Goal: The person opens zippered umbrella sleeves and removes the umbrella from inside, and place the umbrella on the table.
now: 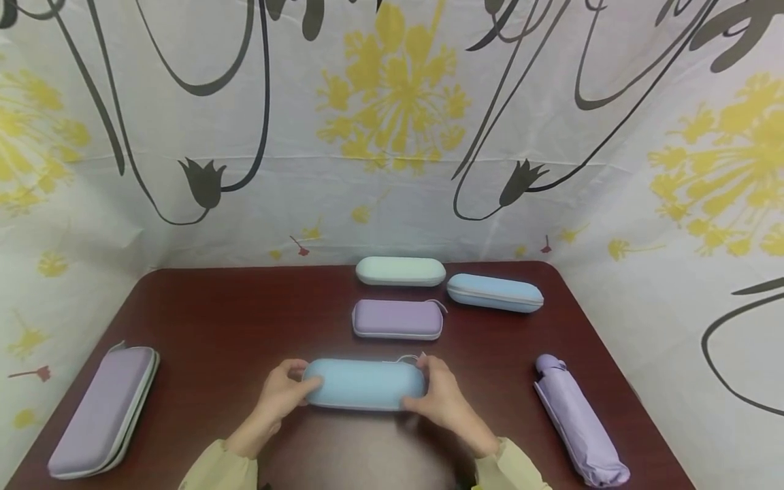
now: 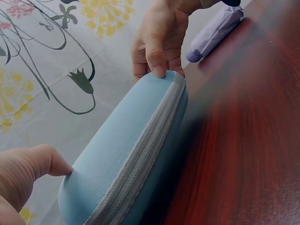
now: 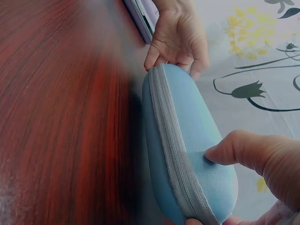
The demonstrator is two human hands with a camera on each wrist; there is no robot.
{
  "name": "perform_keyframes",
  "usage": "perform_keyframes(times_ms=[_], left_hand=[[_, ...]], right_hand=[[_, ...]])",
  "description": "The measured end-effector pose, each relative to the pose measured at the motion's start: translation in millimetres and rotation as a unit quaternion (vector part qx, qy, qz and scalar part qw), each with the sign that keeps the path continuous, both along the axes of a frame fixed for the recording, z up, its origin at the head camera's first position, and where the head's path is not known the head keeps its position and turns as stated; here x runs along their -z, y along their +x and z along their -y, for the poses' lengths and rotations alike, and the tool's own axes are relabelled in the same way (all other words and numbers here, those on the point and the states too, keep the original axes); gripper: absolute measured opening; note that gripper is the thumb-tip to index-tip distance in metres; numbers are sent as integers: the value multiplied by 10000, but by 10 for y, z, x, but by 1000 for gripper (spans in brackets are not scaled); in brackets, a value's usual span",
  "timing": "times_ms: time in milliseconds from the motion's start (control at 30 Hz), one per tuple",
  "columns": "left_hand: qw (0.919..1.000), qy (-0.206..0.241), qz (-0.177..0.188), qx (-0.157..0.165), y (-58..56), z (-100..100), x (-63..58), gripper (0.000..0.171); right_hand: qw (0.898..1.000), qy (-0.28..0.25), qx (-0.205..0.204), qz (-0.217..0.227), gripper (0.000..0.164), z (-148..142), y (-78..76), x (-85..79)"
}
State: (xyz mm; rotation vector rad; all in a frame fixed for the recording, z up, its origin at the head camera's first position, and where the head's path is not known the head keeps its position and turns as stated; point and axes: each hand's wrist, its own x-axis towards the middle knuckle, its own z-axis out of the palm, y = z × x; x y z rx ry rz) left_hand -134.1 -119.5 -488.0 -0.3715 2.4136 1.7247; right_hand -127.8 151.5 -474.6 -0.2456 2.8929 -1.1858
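Observation:
A light blue zippered glasses case [image 1: 365,385] is held lengthwise between both hands, close over the front part of the table. My left hand [image 1: 282,395] grips its left end, thumb on the upper face and fingers behind. At the other end, my right hand [image 1: 446,396] pinches the case the same way, near a thin cord loop. The grey zipper [image 2: 140,154] runs shut along the side facing me in the left wrist view. In the right wrist view, my right thumb [image 3: 234,149] presses on the blue shell. Just beyond lies a purple zippered case [image 1: 398,319].
At the back of the dark red table [image 1: 245,306] are a mint green case [image 1: 401,271] and another blue case [image 1: 495,292]. A larger purple zippered case [image 1: 104,412] lies at the left edge, a folded lavender umbrella [image 1: 578,422] at the right. Patterned cloth [image 1: 392,204] surrounds the table.

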Motion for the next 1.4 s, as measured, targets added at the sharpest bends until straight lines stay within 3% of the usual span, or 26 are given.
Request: perform_keyframes(times_ms=[333,433,500,567,600,667,767,833,867,933,1200,1400], left_hand=[[9998,-81,-96,139,6,-28,-9,53],[9985,-183,-291,425,-7,6,-15,51],[9935,-509,-588,828,-19,41,-16,54],[9818,-925,-1058,1279,-43,84,-13,56],[9718,-1190,-1359,1516,-60,108,-10,56],[9436,-1670,-2015,2028,-107,157,0,58],[8995,-1972,-2809,2705,-197,226,18,58],[8777,-1959,-3088,3098,-254,262,28,58],[8705,-1934,-3163,3236,-277,278,31,58],[8627,-1858,-3238,3413,-314,302,37,58],[8471,-1728,-3277,3810,-354,314,63,63],[8418,-1877,-3253,3877,-322,286,53,65]], right_hand=[[9998,-36,-178,24,55,-67,13,53],[9991,-103,-420,-19,53,-114,-2,64],[9974,-227,-677,-28,51,-161,-17,62],[9944,-397,-978,-15,47,-218,-46,68],[9925,-515,-1110,9,45,-249,-65,74],[9891,-742,-1271,101,37,-308,-114,93],[9857,-1048,-1278,338,25,-375,-203,130],[9840,-1183,-1224,520,21,-394,-258,142],[9833,-1215,-1220,598,20,-396,-285,145],[9811,-1263,-1263,748,20,-385,-332,137],[9735,-1255,-1489,1200,23,-362,-528,174],[9708,-1133,-1596,1389,22,-347,-625,226]])
